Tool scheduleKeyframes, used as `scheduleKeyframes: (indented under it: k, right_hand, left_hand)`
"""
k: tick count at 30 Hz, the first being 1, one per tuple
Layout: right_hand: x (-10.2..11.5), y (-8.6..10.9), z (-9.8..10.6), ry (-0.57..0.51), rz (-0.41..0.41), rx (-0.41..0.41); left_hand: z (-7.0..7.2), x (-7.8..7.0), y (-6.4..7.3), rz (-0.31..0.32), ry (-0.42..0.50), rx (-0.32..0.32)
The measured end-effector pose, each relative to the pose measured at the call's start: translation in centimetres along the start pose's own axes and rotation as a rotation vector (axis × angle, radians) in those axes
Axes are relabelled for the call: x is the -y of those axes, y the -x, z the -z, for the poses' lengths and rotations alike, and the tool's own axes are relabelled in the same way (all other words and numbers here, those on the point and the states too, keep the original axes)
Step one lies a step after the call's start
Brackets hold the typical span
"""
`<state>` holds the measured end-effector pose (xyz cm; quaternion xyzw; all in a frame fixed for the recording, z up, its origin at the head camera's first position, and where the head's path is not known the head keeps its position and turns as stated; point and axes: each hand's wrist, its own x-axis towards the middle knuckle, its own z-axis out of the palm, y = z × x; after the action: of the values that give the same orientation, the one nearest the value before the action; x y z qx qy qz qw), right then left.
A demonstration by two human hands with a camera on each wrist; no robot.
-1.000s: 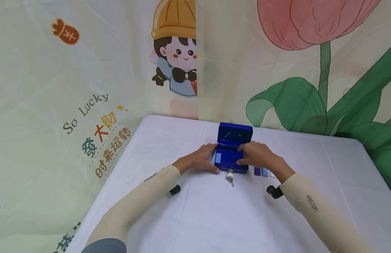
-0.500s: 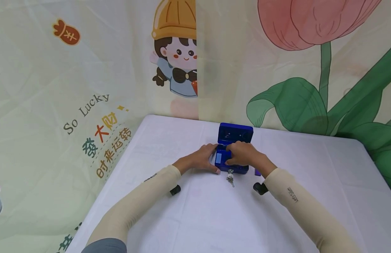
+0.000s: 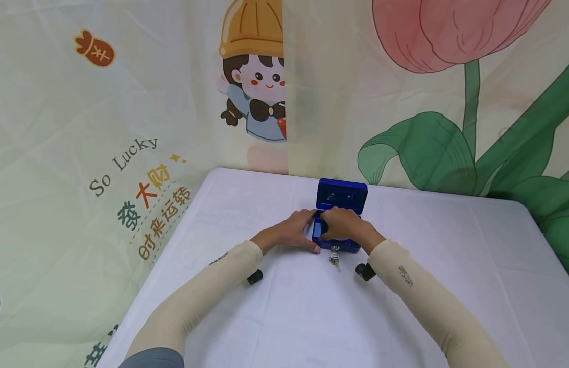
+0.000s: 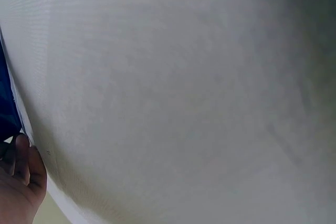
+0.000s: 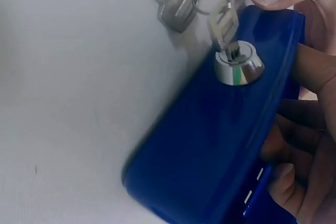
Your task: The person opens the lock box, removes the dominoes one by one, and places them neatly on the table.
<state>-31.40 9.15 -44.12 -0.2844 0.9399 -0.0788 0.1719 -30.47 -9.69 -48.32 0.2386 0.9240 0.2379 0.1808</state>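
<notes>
A small blue metal cash box (image 3: 341,194) stands on the table with its lid raised. My left hand (image 3: 295,230) grips its left side, thumb at the front corner and fingers toward the back. Inside the box, my right hand (image 3: 345,224) reaches down with bent fingers. I cannot tell whether those fingers hold anything, since the hand covers most of the interior. Just left of them shows a light blue rectangular piece (image 3: 317,228). One key sits in the round silver lock (image 5: 239,66), and more keys (image 5: 178,6) hang from its ring.
The white-covered table (image 3: 284,306) runs to a printed cloth backdrop (image 3: 330,102) behind. Black wrist cameras, left (image 3: 254,277) and right (image 3: 364,272), sit under the forearms near the tabletop.
My right hand has moved left inside the box, toward the light blue piece. The small coloured pieces right of the box are now behind the right arm. My left hand stays put.
</notes>
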Motion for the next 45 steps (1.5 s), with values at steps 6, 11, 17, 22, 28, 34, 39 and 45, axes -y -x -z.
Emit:
scheduleKeyframes:
  k: [6, 11, 17, 22, 28, 34, 39, 45]
  right_hand:
    - [0.5, -0.5, -0.4, -0.008, 0.013, -0.015]
    - [0.6, -0.8, -0.6, -0.011, 0.022, -0.038]
    - [0.7, -0.9, -0.7, -0.030, 0.015, -0.044]
    - [0.6, -0.9, -0.9, -0.034, 0.018, -0.048]
    - [0.3, -1.0, -1.2, -0.030, 0.023, -0.053]
    - [-0.1, -0.8, -1.1, -0.017, 0.016, -0.048]
    - [-0.5, -0.4, -1.0, -0.017, 0.013, -0.044]
    - [-0.7, 0.1, -0.6, -0.035, 0.011, -0.039]
  left_hand:
    - [0.1, 0.0, 0.0, -0.025, -0.004, -0.014]
    - [0.2, -0.1, 0.1, -0.034, -0.008, -0.018]
    - [0.1, 0.1, 0.0, -0.034, -0.007, -0.018]
    - [-0.1, 0.3, -0.1, -0.039, 0.000, -0.022]
    - [-0.1, 0.3, 0.0, -0.035, 0.003, -0.021]
    - [-0.1, 0.3, -0.1, -0.046, -0.006, -0.030]
    - [-0.2, 0.2, -0.1, -0.035, 0.003, -0.023]
    - [-0.2, 0.2, -0.2, -0.042, 0.007, -0.025]
